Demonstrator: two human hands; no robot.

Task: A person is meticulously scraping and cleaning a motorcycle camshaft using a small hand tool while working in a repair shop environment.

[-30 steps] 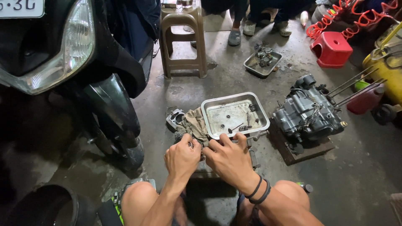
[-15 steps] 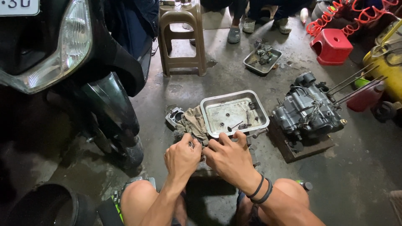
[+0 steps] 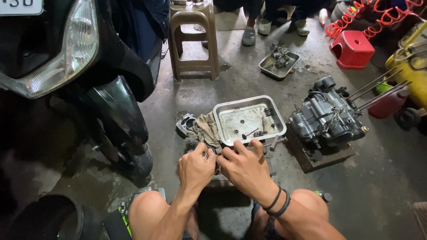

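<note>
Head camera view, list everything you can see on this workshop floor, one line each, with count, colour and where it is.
metal tray: one, silver, floor centre, small parts inside
rag: one, grey-brown, left of that tray
engine: one, dark grey, right of the tray on a wooden block
second tray: one, silver, farther back, holding parts
plastic stool: one, brown, top centre
small stool: one, red, top right
scooter: one, black, left
coiled hose: one, red, top right
left hand: one, on a small part below the rag
right hand: one, beside it, black bands on the wrist
</note>
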